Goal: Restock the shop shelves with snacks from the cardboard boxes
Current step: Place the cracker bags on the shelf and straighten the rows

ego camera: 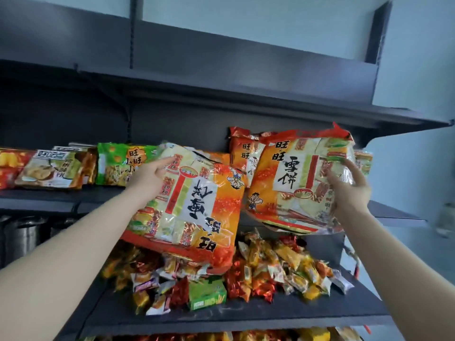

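My left hand (pixel 150 178) grips the left edge of a large orange rice-cracker bag (pixel 194 212), which is turned upside down and hangs over the lower shelf. My right hand (pixel 349 190) grips the right edge of a second large orange rice-cracker bag (pixel 293 183), held upright at the level of the middle shelf (pixel 49 195). Both bags are lifted in front of the dark shelving unit. Behind the right bag another bag of the same kind (pixel 242 151) stands on the middle shelf.
A green snack bag (pixel 118 166), a chip bag (pixel 51 173) and red packs (pixel 9 168) lie on the middle shelf at left. A heap of small wrapped snacks (pixel 270 267) covers the lower shelf (pixel 246 316). The top shelf (pixel 270 94) overhangs above. Metal pots (pixel 22 237) stand at lower left.
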Action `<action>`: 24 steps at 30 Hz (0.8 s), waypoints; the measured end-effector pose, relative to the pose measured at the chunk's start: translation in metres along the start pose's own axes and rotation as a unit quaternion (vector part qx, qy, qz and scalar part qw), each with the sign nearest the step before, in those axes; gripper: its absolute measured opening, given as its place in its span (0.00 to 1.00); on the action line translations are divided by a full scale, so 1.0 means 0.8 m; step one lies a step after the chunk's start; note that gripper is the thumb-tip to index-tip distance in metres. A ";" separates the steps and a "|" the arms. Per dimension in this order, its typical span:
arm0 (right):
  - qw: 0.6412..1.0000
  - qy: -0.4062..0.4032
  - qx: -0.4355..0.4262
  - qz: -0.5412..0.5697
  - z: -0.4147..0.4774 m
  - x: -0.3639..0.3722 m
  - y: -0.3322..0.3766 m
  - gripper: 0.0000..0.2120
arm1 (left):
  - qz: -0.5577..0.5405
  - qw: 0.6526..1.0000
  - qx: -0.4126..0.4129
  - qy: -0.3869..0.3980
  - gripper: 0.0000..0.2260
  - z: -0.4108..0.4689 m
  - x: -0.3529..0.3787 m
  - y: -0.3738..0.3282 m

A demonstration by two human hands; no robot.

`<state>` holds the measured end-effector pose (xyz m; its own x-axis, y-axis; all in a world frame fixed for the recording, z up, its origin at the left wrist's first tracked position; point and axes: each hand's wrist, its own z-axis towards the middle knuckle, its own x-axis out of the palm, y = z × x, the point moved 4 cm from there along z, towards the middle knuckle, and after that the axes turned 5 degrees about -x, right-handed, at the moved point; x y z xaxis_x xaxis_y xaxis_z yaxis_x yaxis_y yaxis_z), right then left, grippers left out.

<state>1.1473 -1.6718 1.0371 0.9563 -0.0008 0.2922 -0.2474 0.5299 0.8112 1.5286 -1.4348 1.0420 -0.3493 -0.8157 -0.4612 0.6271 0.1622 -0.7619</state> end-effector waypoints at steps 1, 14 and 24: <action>1.000 -0.002 -0.003 -0.001 0.018 0.007 -0.006 0.20 | -0.004 1.000 -0.002 0.002 0.20 0.013 0.008 -0.003; 0.967 0.192 -0.133 -0.100 0.231 0.178 -0.121 0.21 | -0.098 0.987 -0.119 -0.042 0.18 0.149 0.125 -0.014; 0.863 0.251 -0.162 -0.408 0.310 0.254 -0.262 0.43 | -0.108 0.984 -0.143 -0.004 0.17 0.176 0.177 -0.014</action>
<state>1.3549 -1.9933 1.0523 0.7584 -0.1620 -0.6313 0.5196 0.7351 0.4356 1.5697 -1.6306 1.0492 -0.4467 -0.8526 -0.2710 0.3168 0.1325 -0.9392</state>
